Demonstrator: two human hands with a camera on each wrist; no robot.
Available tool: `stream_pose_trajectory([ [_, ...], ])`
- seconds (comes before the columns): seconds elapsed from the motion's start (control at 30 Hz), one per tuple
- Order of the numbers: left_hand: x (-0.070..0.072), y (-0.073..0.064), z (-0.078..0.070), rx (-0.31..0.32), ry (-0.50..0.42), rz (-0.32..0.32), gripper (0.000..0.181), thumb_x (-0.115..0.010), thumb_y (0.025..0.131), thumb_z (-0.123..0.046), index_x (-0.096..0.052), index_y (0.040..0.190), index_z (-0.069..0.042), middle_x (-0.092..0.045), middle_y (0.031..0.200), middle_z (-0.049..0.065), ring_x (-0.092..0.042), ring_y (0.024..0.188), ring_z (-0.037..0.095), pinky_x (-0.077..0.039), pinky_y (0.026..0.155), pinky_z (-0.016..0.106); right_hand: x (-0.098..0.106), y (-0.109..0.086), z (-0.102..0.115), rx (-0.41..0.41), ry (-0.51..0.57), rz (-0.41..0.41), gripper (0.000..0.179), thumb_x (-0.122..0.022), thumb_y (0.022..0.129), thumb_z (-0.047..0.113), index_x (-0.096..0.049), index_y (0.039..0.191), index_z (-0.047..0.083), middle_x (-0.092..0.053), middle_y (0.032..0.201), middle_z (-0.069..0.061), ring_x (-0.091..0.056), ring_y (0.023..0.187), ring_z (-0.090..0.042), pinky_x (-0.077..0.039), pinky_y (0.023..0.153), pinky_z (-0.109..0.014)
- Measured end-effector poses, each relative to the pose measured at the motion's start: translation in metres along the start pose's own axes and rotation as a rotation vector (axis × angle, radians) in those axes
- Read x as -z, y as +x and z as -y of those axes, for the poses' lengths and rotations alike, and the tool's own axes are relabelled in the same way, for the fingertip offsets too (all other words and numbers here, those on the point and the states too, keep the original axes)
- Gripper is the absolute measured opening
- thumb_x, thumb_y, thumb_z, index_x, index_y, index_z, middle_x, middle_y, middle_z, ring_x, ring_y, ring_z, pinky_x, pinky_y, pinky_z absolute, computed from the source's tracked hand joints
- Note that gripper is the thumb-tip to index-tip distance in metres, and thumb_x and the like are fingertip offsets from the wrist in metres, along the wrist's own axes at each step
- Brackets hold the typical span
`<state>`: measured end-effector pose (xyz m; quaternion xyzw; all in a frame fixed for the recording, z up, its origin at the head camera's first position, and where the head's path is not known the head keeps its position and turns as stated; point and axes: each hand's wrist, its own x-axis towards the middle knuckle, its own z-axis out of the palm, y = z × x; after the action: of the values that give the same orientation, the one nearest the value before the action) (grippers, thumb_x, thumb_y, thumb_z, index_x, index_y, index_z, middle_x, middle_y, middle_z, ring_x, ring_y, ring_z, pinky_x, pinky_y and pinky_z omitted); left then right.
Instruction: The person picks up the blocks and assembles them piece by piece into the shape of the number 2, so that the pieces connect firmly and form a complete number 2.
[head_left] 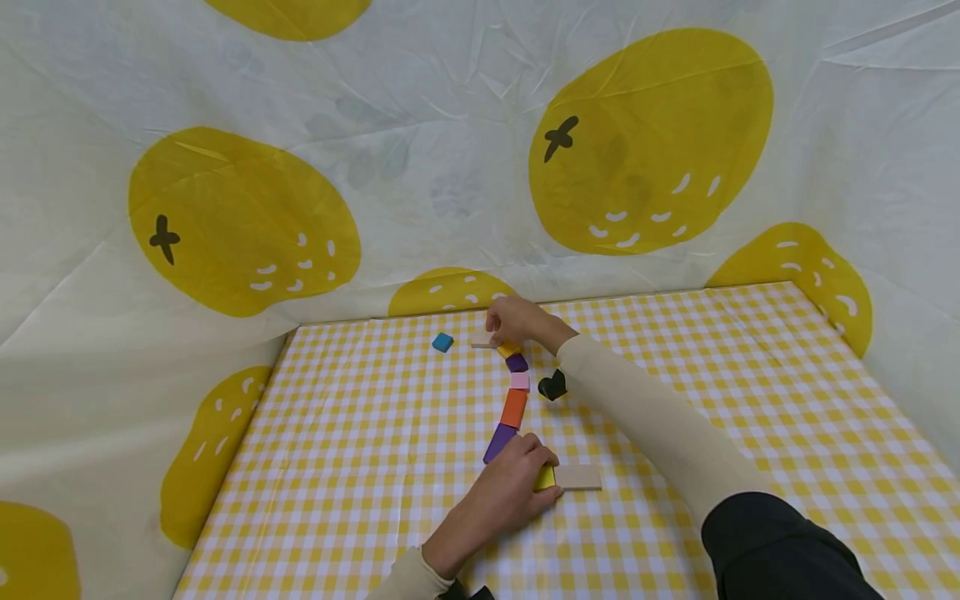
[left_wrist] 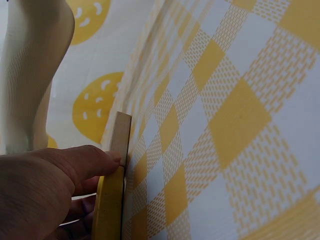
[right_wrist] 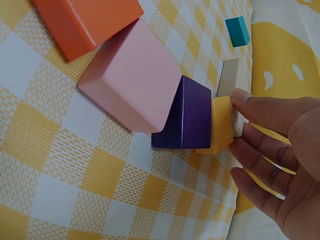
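Observation:
A curved row of wooden blocks runs across the checked cloth. At its far end my right hand (head_left: 517, 318) pinches a plain wooden block (right_wrist: 229, 77), thumb on one face and fingers on the other. Beside that block stands a yellow-orange block (right_wrist: 221, 122), then a dark purple block (right_wrist: 195, 117), a pink block (right_wrist: 135, 80) and an orange block (head_left: 513, 408). A longer purple block (head_left: 499, 442) leads to my left hand (head_left: 510, 477). This hand grips a yellow block (left_wrist: 109, 210), its thumb at the seam with another plain wooden block (head_left: 578, 477).
A blue block (head_left: 442, 342) lies alone left of the row's far end. Right of the row, under the right forearm, is a dark heart-shaped piece (head_left: 552, 385). A white curtain (head_left: 442, 183) with yellow fruit prints hangs behind the table (head_left: 337, 467).

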<state>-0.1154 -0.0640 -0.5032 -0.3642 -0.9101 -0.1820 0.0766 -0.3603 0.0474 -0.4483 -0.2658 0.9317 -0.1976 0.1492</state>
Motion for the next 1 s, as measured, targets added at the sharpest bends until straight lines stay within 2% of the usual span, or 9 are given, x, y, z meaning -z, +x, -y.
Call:
stream_pose_trajectory([
  [0.4,0.0007,0.0006,-0.0005,-0.002,-0.001,0.0,0.028,-0.081,0.086,-0.034,-0.072,0.103,-0.013,-0.058,0.096,-0.004,-0.052,0.086,0.007,-0.045,0.079,0.017,0.0003,-0.0022,0.0001,-0.018,0.014,-0.003,0.018,-0.077,0.091,0.022,-0.072,0.104,0.009,-0.069,0.105,-0.006,-0.061,0.092,-0.023,-0.053,0.086,-0.038],
  [1.0,0.0024,0.0007,-0.0016,0.007,-0.019,0.017,0.028,-0.081,0.087,-0.033,-0.072,0.104,-0.013,-0.058,0.096,-0.004,-0.051,0.085,0.006,-0.045,0.078,0.017,-0.001,-0.0021,-0.0025,-0.027,0.032,0.009,0.02,-0.077,0.092,0.023,-0.07,0.106,0.009,-0.069,0.108,-0.007,-0.063,0.095,-0.024,-0.053,0.087,-0.039],
])
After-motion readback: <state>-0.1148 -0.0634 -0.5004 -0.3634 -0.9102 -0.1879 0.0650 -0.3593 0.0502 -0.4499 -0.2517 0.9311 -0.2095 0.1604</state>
